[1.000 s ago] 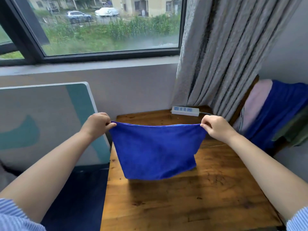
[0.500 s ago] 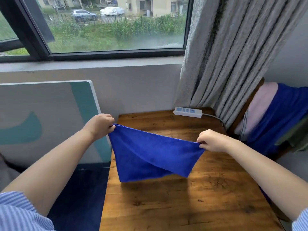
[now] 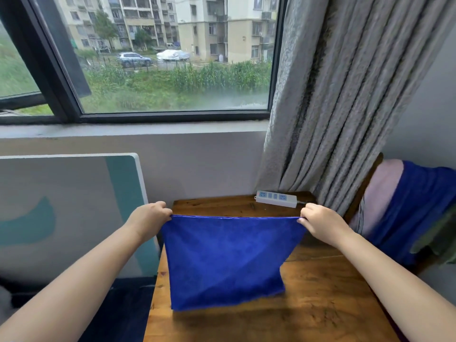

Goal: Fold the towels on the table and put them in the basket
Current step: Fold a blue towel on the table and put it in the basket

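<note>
A blue towel (image 3: 227,260) hangs stretched in the air above the wooden table (image 3: 308,304). My left hand (image 3: 149,217) pinches its top left corner and my right hand (image 3: 319,222) pinches its top right corner. The top edge is taut and level, and the lower edge hangs just over the tabletop. More towels, pink (image 3: 380,193) and blue (image 3: 417,206), are draped over something at the right edge. No basket is in view.
A white power strip (image 3: 275,198) lies at the table's far edge by the grey curtain (image 3: 333,107). A grey and teal panel (image 3: 74,213) leans against the wall to the left. A window (image 3: 160,58) is behind the table.
My right hand, which had dropped half a second ago, has come back up level with the left, so the towel hangs flat again. The view has tilted upward.
</note>
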`<state>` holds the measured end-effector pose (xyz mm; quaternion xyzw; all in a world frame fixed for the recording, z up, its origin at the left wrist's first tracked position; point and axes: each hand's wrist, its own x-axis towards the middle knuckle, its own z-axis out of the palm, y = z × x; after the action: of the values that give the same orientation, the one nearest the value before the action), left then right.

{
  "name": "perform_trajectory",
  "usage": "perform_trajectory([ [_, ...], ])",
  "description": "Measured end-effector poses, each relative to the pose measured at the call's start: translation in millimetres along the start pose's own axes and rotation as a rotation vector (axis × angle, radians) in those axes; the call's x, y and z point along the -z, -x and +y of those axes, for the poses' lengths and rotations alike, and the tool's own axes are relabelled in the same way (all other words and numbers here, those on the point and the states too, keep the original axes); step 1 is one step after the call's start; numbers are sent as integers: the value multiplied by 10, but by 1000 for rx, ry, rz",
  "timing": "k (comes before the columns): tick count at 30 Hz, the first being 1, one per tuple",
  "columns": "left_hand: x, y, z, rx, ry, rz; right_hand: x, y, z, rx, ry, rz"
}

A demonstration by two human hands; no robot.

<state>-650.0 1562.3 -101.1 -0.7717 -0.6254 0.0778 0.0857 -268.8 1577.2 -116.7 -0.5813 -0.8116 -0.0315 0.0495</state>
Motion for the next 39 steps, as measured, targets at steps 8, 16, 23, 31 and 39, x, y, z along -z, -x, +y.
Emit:
perform_trajectory([
  [8,602,-371,-194,240,187,294,754,-431,3,-78,20,254],
  [16,601,-320,-401,-125,47,661,791,-386,244,151,34,157],
  [23,419,-309,-387,-135,37,434,686,-503,245,136,92,-24],
  [31,265,-599,-296,25,-75,238,481,-957,119,57,232,-140],
  [39,285,-1100,-392,302,165,292,456,-1527,103,31,233,300],
])
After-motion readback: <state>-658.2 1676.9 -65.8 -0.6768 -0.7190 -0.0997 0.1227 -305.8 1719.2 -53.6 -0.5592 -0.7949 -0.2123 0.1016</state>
